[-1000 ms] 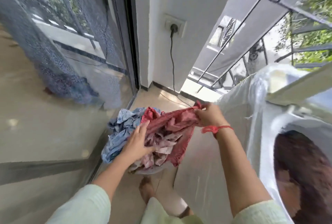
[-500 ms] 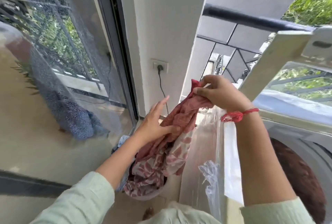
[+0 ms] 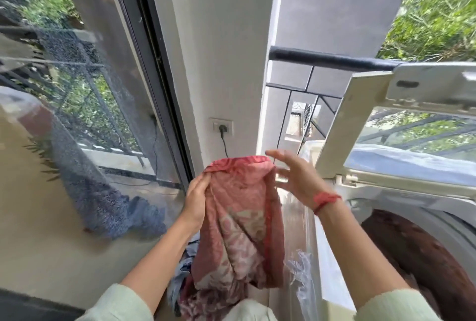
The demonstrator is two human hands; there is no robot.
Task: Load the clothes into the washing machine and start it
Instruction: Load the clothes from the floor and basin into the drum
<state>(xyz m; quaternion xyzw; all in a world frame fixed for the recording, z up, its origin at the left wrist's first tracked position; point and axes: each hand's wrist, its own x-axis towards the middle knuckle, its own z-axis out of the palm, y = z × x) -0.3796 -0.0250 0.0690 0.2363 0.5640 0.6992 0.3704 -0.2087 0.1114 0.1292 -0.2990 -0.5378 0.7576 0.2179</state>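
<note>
1. Plainly, the red patterned garment [image 3: 239, 220] hung lengthwise, its long axis near vertical, in front of the person and just left of the washing machine [image 3: 381, 197].
2. The left hand [image 3: 197, 200] was clenched on the garment's upper left edge and carried its weight; the cloth draped down from there to the pile of other clothes [image 3: 184, 269] below.
3. The right hand [image 3: 296, 179] was spread with fingers apart, just beside the garment's top right corner; whether it touched the cloth could not be told, but it gripped nothing.
4. The drum opening [image 3: 417, 258] lay to the right of and lower than both hands, with the lid [image 3: 401, 124] raised and dark brown cloth already inside.
5. The right hand was the nearer to the drum, so the coming move seemed to call for carrying the garment rightward over the machine's near rim, top edge leading.
6. The trailing lower end might catch on the plastic wrap [image 3: 301, 277] along the machine's side.
</note>
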